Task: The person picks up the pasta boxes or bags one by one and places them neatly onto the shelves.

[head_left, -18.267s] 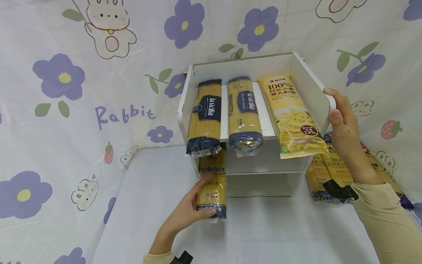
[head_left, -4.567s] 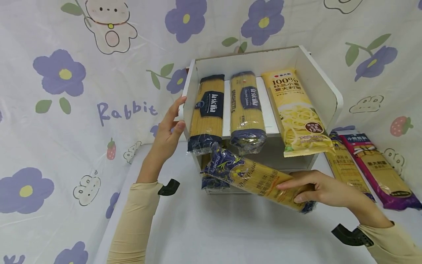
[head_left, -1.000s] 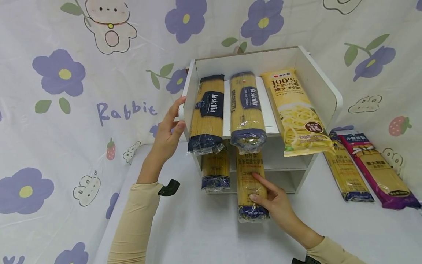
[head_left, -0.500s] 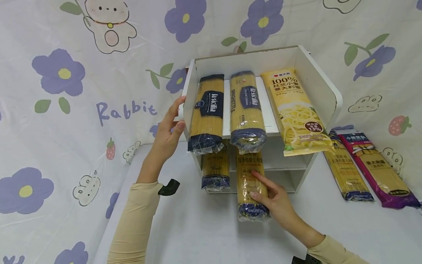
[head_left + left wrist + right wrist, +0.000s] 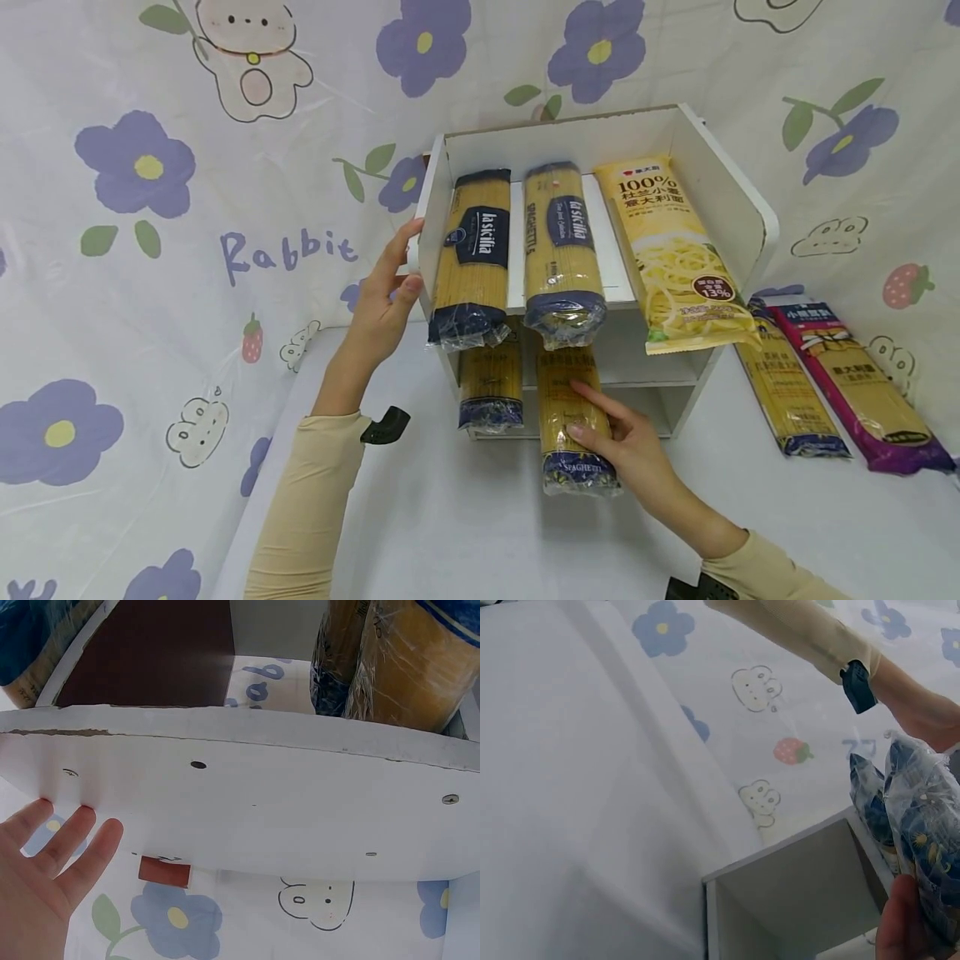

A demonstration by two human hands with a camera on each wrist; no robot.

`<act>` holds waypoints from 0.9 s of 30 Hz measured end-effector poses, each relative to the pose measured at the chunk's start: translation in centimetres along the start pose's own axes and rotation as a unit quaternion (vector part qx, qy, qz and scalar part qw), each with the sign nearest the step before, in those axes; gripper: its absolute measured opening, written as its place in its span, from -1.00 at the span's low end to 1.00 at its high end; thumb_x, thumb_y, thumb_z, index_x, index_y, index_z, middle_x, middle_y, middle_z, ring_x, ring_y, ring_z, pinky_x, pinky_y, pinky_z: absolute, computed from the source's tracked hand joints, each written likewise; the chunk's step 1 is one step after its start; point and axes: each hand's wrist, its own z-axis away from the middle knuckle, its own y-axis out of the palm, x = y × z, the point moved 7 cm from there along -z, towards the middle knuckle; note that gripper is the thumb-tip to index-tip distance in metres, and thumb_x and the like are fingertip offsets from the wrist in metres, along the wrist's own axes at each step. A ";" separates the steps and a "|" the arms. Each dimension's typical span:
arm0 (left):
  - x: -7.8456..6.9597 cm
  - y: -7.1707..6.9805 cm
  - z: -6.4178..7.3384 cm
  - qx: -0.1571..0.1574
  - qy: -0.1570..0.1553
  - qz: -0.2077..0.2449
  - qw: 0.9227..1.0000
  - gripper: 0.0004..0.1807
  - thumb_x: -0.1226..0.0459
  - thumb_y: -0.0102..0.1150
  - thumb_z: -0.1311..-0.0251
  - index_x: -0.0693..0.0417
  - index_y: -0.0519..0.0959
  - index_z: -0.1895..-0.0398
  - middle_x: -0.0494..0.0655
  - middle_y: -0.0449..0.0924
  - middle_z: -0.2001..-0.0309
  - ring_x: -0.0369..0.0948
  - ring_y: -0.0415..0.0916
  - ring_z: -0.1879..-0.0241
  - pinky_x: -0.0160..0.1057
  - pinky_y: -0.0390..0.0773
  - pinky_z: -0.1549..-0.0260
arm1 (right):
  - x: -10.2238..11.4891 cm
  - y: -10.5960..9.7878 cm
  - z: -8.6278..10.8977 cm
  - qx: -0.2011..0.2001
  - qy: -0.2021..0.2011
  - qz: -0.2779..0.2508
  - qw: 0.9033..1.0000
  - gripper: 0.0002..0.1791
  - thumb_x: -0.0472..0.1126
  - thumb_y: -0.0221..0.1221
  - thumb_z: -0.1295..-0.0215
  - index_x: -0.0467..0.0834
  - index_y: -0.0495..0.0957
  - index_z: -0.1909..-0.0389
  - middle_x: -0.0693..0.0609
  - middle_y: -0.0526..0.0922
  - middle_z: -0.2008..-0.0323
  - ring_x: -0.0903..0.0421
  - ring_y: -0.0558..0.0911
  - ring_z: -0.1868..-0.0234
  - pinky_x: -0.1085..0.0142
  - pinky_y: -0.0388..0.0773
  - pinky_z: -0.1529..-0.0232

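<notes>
My right hand (image 5: 637,454) holds a yellow spaghetti pack (image 5: 558,425) with a blue end, thumb and index finger on its near part. The pack's far end lies inside the middle level of the white shelf unit (image 5: 735,183), hidden under the top level. In the right wrist view my thumb (image 5: 900,922) lies against the pack's clear, crinkled wrapper (image 5: 922,802). My left hand (image 5: 378,312) rests on the unit's left side; in the left wrist view its fingers (image 5: 90,862) are straight against the outer panel. Left of the held pack, another spaghetti pack (image 5: 491,383) sticks out of the middle level.
On the top level lie two navy-labelled la sicilia packs (image 5: 471,283) (image 5: 558,267) and a yellow noodle bag (image 5: 675,250), their ends overhanging the front. A yellow pack (image 5: 802,400) and a magenta-edged pack (image 5: 862,375) lie on the white table (image 5: 450,542) at the right.
The right hand first carried the spaghetti pack slanted before the unit, then lined it up with the middle level and slid it slightly deeper. Earlier, the left hand gripped the pack at the left.
</notes>
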 end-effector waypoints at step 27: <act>-0.3 0.0 0.1 0.003 0.006 -0.003 1.000 -0.06 -0.52 -0.28 -0.14 -0.35 0.06 -0.54 -0.02 0.30 -0.40 0.03 0.47 -0.15 0.19 0.61 -0.05 | -1.0 0.1 1.1 0.143 -0.081 0.073 0.984 0.18 -0.25 0.43 -0.11 0.26 -0.14 -0.58 -0.21 -0.20 -0.59 -0.37 0.32 -0.36 0.39 0.62 -0.03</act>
